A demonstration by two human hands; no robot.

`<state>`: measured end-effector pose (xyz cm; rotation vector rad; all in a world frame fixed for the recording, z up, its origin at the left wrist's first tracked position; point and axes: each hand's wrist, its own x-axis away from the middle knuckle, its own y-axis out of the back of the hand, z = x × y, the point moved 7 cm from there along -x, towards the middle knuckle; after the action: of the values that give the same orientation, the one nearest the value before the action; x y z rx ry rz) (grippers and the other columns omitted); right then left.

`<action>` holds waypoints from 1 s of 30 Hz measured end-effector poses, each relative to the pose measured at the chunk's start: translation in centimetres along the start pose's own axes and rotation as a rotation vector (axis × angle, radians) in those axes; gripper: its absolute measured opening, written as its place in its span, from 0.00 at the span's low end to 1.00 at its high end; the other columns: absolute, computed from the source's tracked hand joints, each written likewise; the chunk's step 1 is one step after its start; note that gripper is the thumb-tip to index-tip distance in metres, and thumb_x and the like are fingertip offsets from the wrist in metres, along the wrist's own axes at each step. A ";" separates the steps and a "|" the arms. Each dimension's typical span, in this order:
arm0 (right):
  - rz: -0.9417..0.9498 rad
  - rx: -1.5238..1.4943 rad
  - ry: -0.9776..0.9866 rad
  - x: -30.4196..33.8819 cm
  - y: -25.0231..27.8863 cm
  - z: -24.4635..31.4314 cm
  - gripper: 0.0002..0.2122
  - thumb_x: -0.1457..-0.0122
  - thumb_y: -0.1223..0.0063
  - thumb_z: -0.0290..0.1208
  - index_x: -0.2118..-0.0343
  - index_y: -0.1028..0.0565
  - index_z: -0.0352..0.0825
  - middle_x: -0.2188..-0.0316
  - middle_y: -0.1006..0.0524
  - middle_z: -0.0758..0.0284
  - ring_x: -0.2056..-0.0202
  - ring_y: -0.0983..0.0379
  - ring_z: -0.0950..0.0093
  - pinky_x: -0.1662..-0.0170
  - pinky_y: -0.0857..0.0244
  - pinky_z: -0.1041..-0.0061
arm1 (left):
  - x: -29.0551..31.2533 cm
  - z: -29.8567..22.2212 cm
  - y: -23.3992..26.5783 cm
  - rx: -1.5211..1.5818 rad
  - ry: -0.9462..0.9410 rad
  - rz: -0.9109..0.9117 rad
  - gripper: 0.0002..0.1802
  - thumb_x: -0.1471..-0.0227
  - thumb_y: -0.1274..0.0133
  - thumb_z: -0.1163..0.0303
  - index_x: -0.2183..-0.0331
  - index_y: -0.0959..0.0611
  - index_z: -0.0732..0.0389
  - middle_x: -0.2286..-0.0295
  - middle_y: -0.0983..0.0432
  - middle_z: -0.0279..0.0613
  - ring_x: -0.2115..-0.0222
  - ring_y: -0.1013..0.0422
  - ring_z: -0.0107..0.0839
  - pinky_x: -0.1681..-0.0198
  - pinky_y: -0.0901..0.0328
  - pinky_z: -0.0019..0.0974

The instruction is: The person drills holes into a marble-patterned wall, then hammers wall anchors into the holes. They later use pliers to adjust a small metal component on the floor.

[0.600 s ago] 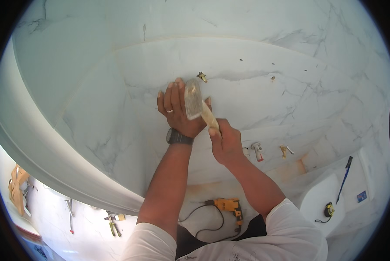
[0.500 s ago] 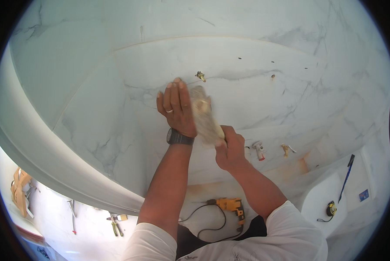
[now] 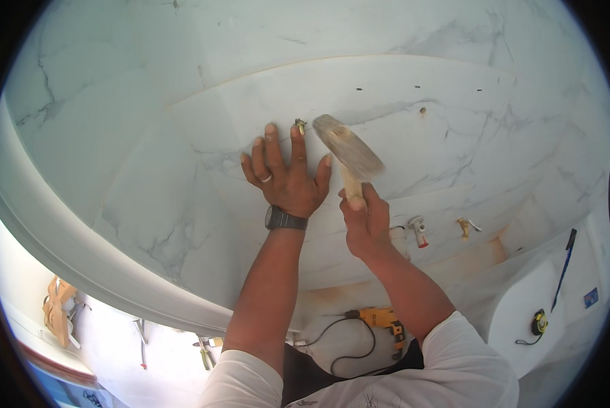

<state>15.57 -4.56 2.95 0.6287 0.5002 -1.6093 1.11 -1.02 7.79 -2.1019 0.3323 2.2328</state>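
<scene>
Fingers (image 3: 298,153), left hand (image 3: 293,189): lay splayed, seemingly empty, against white veined tile (image 3: 448,146) | right hand (image 3: 369,223): closed round wooden-handled grey hammer (image 3: 349,146) | clearance seemed prudent

White wall (image 3: 448,149) veined grey; yellow-and-black drill (image 3: 380,317); hammer (image 3: 350,149) cream-handled, its blurred head seemingly grey

Head-worn left fisheye, angled down, facing marbled wall (image 3: 441,149) nearby.

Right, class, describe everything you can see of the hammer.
The hammer has a blocky, elongated, greyish head, blurred, so its material is unclear, and a pale handle that looks wooden. The right hand grips the handle, head uppermost; the head slants down to the right, before the marbled wall. Contact with the wall is unclear.
</scene>
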 end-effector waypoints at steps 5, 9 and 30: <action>0.067 0.091 -0.011 -1.0 0.4 0.0 0.25 0.27 0.59 0.51 0.61 0.27 0.27 0.83 0.28 0.61 0.81 0.30 0.68 0.74 0.37 0.68 | -0.2 -0.1 0.0 -0.011 -0.003 -0.012 0.36 0.39 0.54 0.37 0.44 0.19 0.56 0.36 0.41 0.52 0.36 0.50 0.52 0.32 0.61 0.64; 0.011 0.094 0.084 -0.7 0.6 0.7 0.24 0.27 0.58 0.50 0.61 0.27 0.28 0.83 0.28 0.61 0.81 0.30 0.67 0.74 0.37 0.68 | 0.0 -0.1 0.0 -0.016 -0.011 -0.016 0.36 0.39 0.54 0.38 0.43 0.19 0.56 0.36 0.41 0.53 0.36 0.50 0.53 0.32 0.61 0.64; 0.091 0.131 -0.077 -0.2 1.9 0.2 0.20 0.27 0.57 0.46 0.61 0.26 0.29 0.82 0.28 0.62 0.80 0.29 0.69 0.73 0.36 0.67 | 0.0 -0.1 0.3 0.020 -0.029 -0.029 0.37 0.41 0.50 0.41 0.42 0.22 0.59 0.36 0.41 0.54 0.36 0.49 0.53 0.33 0.58 0.64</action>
<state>17.47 -4.76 3.31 0.6749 0.3072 -1.5826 1.11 -1.35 7.82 -2.0491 0.3189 2.2323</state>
